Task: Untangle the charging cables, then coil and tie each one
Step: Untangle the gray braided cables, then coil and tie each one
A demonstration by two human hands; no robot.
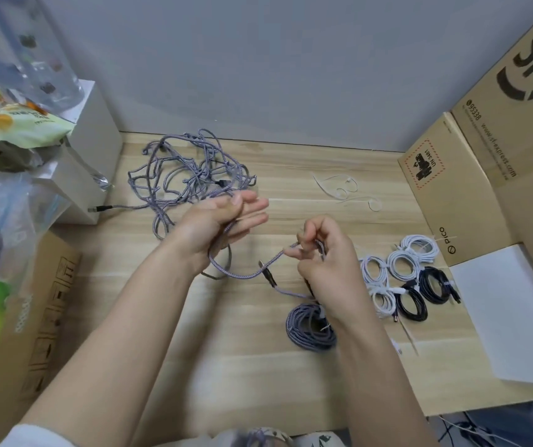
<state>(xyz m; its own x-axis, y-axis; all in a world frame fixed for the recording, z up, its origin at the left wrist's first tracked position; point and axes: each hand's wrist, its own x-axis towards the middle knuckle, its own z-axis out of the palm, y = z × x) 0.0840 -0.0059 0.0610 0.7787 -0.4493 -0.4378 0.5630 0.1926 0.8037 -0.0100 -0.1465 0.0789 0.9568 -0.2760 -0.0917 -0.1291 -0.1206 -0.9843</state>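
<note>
A tangle of purple braided cables (191,169) lies at the back of the wooden table (226,366). My left hand (223,221) is raised in front of it, fingers straight, with a loop of one purple cable (242,274) hanging from it and the thumb laid over the strand. My right hand (323,262) pinches the same cable near its plug end. Just below my right wrist lies a coiled purple cable (307,333). Several white coils (400,262) and two black coils (410,304) lie to the right.
Loose clear ties (342,191) lie at the back right. A large cardboard box (484,162) and a white sheet (516,317) fill the right side. White boxes (94,140), bags and a cardboard box (39,311) crowd the left.
</note>
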